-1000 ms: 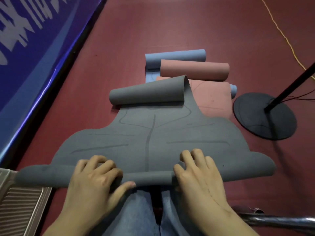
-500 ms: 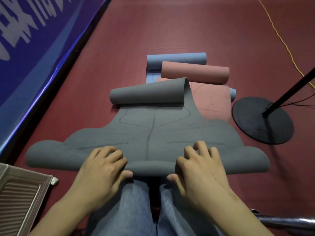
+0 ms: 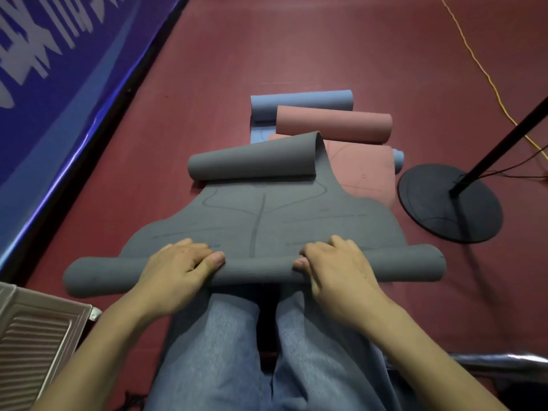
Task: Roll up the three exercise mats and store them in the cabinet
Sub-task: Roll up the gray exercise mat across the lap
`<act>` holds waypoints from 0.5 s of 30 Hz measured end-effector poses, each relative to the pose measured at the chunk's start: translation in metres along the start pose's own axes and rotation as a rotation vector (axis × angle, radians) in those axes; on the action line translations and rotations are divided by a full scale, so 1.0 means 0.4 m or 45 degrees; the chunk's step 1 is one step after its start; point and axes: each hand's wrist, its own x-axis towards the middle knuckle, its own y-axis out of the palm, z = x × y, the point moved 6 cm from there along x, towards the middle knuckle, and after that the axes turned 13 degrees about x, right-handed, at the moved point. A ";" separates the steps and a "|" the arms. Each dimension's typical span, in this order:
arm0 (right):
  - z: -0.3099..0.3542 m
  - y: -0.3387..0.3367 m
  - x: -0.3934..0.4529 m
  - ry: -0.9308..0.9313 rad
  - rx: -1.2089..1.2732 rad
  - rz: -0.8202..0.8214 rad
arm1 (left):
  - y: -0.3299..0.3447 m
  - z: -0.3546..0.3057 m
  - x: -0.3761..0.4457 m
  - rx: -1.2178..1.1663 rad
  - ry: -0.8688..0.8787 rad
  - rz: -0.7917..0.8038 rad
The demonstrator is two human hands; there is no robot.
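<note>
A grey exercise mat [image 3: 267,215] lies on the red floor in front of my knees, its near end wound into a roll and its far end curled over. My left hand [image 3: 181,271] grips the roll left of centre, fingers over the top and thumb along the front. My right hand [image 3: 335,268] grips it right of centre the same way. Beyond the grey mat lies a pink mat [image 3: 335,126] with its far end curled. A blue mat [image 3: 299,103] lies under it, mostly hidden.
A black round stand base [image 3: 450,203] with a slanted pole sits at the right. A yellow cable [image 3: 486,75] runs along the floor beyond it. A blue banner wall [image 3: 59,84] borders the left. A ribbed metal panel [image 3: 32,336] lies at the lower left, a chrome tube [image 3: 498,358] at the lower right.
Both hands have pushed the near roll of the grey mat forward. The roll has grown thicker and the flat stretch of mat shorter.
</note>
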 end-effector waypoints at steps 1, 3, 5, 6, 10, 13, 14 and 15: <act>0.002 -0.007 -0.010 -0.011 0.039 0.044 | -0.004 0.002 -0.008 -0.039 0.003 0.023; 0.008 -0.023 -0.046 -0.054 0.108 0.042 | -0.008 0.005 -0.032 -0.089 0.018 0.091; 0.010 -0.017 -0.089 -0.102 0.112 0.057 | 0.010 -0.002 -0.069 -0.107 0.027 0.157; 0.009 -0.007 -0.106 -0.121 0.112 0.062 | 0.024 -0.012 -0.088 -0.111 0.045 0.142; 0.007 0.003 -0.111 -0.129 0.103 -0.086 | 0.044 -0.024 -0.114 -0.052 0.001 -0.071; 0.017 0.019 -0.105 -0.142 -0.017 -0.040 | 0.026 -0.003 -0.094 0.012 -0.222 0.007; 0.020 0.020 -0.110 -0.135 -0.048 -0.031 | 0.021 -0.004 -0.091 0.046 -0.261 0.036; 0.024 0.015 -0.115 -0.124 -0.056 -0.028 | 0.014 -0.006 -0.089 0.064 -0.288 0.044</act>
